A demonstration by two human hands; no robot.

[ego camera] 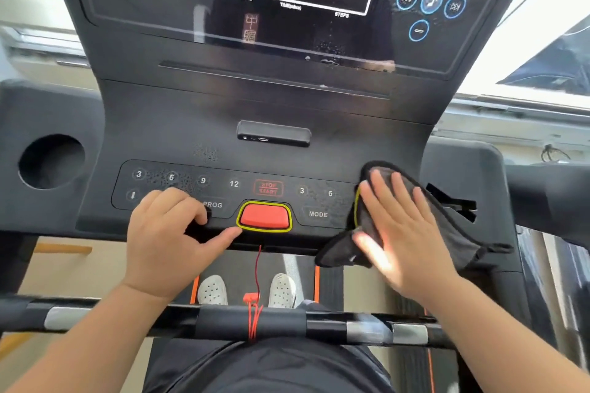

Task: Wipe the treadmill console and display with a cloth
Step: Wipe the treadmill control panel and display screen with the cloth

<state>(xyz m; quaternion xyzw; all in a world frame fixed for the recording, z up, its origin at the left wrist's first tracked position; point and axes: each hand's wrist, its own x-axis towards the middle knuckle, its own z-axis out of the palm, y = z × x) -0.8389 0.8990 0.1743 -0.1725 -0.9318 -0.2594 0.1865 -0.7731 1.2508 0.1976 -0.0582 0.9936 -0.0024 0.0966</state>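
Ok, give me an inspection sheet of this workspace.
Surface: console dark, droplets near the left number keys; display off, droplets at right.
Job's things: cloth pressed on the console's right end.
Clutter: nothing seen.
Grippers: right hand flat on the cloth; left hand resting on the console edge, holding nothing.
Cables: red cord hanging from the red key to the handlebar.
Surroundings: cup hole at left, empty; bright window at right.

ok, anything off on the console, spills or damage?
No damage visible. Fine droplets speckle the left keypad around the 6 key, and more sit on the display's lower right. Both are unwiped. The dark cloth, flat under the right hand, is at the right end. The left hand rests by PROG.
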